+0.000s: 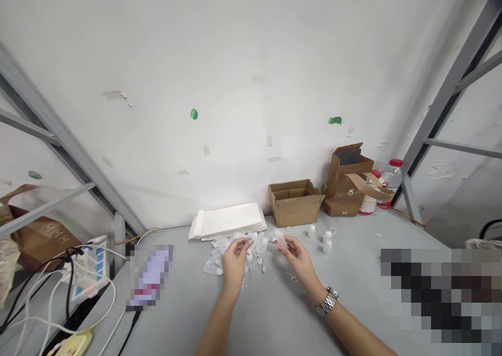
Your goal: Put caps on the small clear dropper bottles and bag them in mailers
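Observation:
My right hand [298, 259], with a metal-band watch [328, 300] at the wrist, pinches a small translucent plastic tube [280, 239] between thumb and fingers. My left hand [235, 262] is closed in a pinch over the near side of a pile of translucent plastic tubes [214, 268]. Whatever its fingertips hold is too small to make out. Several thin white loops lie among the pieces, one white loop [289, 276] just below my right hand. Small white bottles [327, 247] stand on the grey table [266, 324] to the right of my right hand.
Behind the pile lies a stack of white envelopes [231, 218], beside an open cardboard box [297, 209]. A brown paper bag [345, 188] and a red-lidded jar [393, 174] stand back right. Cables and a power strip [90, 270] are left, near a pixelated purple object [152, 275].

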Demonstrator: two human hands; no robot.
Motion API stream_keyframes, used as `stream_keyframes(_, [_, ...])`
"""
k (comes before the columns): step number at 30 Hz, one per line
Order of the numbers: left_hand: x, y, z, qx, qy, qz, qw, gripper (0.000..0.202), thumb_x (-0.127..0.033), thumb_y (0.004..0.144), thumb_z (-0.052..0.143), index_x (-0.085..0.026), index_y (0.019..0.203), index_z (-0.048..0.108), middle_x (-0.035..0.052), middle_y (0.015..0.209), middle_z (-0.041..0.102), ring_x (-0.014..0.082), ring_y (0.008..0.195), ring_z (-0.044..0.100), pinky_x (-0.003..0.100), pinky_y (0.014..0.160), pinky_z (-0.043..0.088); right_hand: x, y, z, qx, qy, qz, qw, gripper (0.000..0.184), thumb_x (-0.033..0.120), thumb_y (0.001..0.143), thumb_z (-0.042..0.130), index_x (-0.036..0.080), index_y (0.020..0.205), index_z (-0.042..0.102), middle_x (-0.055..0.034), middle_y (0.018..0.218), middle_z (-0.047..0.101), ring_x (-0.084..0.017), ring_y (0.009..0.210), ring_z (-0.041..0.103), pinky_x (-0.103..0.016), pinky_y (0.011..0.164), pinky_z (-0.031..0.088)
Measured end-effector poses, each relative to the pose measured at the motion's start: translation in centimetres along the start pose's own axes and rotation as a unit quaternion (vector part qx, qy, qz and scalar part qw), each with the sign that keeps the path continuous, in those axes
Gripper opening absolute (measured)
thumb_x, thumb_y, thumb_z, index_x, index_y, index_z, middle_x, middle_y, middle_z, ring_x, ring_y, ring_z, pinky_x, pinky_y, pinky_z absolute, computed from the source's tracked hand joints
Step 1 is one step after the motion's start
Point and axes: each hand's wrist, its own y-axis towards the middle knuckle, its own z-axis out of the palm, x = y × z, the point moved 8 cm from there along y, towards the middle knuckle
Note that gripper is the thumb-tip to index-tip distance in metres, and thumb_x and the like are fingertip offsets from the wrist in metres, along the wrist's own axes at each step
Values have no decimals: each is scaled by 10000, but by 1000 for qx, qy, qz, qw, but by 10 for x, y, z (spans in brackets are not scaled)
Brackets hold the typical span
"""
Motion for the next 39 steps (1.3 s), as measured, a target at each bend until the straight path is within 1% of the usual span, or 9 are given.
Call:
stream_keyframes(3, [10,0,0,-25,-192,-87,977,115,-194,653,680,-150,758,659,56,802,710,176,778,655,265,690,505,7,-7,4,-4,-56,-26,998,341,471,704,627,191,890,569,-73,887,657,-208,814,592,-352,767,464])
stream_keyframes(6, [20,-3,5,-32,-336,-171,926,68,-89,700,640,-122,756,660,69,833,717,140,798,666,228,766,505,8,-12,14,38,-83,-35,995,303,435,761,577,194,942,556,-64,906,656,-193,806,586,-335,767,463])
stream_keyframes(8, [25,-6,11,-24,-382,-221,897,97,-45,748,579,-103,753,656,86,848,717,130,818,668,199,760,508,6,-14,20,61,-97,-37,993,303,420,785,549,187,978,562,-63,919,655,-188,804,582,-328,769,463])
stream_keyframes(11, [30,-11,17,-9,-393,-275,878,136,-45,793,527,-96,800,653,95,880,714,131,808,673,191,718,523,5,-16,20,52,-132,-50,989,312,412,802,526,169,988,583,-63,885,650,-187,780,570,-318,747,459])
stream_keyframes(18, [28,-19,28,47,-372,-276,885,111,-138,794,566,-138,842,666,83,968,701,159,865,663,223,725,517,7,-25,30,86,-224,-87,967,280,391,798,542,184,969,622,-53,797,641,-188,728,549,-328,728,446])
stream_keyframes(23, [21,-23,42,117,-361,-237,894,202,-220,680,699,-146,866,678,85,925,709,170,843,659,241,739,501,6,-29,35,98,-249,-88,960,263,361,794,545,182,967,630,-43,754,640,-192,729,552,-318,707,448])
stream_keyframes(30, [16,-24,42,116,-327,-218,912,325,-294,547,785,-152,826,697,95,930,710,194,871,643,284,813,459,5,-28,34,97,-266,-97,954,264,352,805,536,183,989,619,-44,763,642,-190,731,547,-322,721,441])
stream_keyframes(35, [11,-22,41,129,-279,-169,937,302,-337,578,758,-129,791,705,110,904,709,215,900,627,314,858,428,7,-28,33,91,-267,-98,954,262,345,804,535,188,994,622,-46,770,642,-190,735,545,-320,722,443])
stream_keyframes(39, [11,-24,44,149,-276,-187,931,292,-324,581,756,-136,799,704,110,933,704,216,920,620,315,871,420,6,-27,31,78,-258,-89,959,255,342,797,543,183,980,623,-44,767,644,-192,740,540,-322,725,442])
